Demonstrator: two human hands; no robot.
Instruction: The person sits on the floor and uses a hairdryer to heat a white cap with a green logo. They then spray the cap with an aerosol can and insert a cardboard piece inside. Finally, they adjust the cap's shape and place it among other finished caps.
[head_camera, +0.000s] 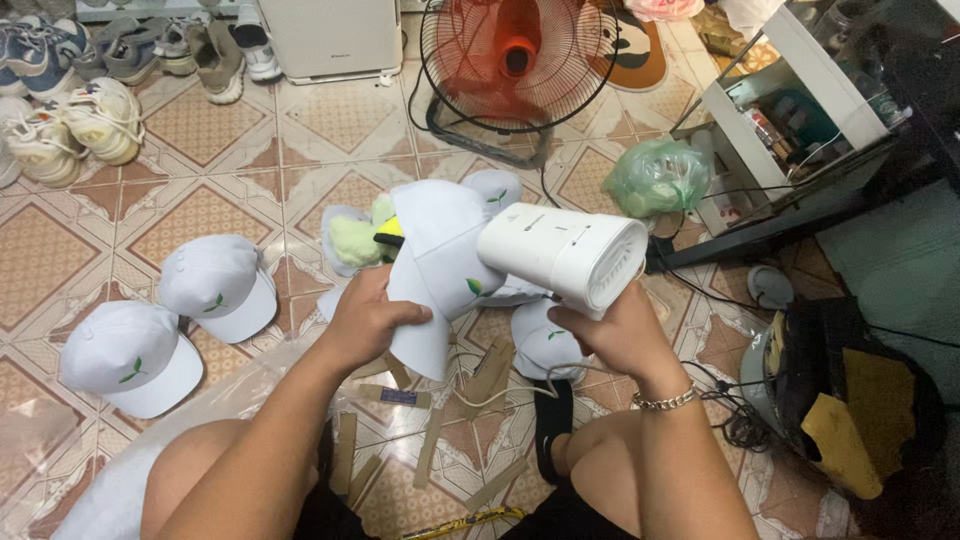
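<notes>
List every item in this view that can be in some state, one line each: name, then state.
left hand: gripping the held cap's brim
right hand: gripping the steamer
held cap: lifted, stuffed with a green pad
steamer: aimed at held cap
fan: tilted, lying on floor
two caps: lying on floor

Bare tiled floor (215, 150) lies open ahead on the left. Caps (215, 285), a fan (515, 60) and cardboard strips (430, 450) crowd the rest.

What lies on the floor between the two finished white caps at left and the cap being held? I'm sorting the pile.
Head view: bare patterned tile floor and a clear plastic sheet's edge; no other cap.
</notes>
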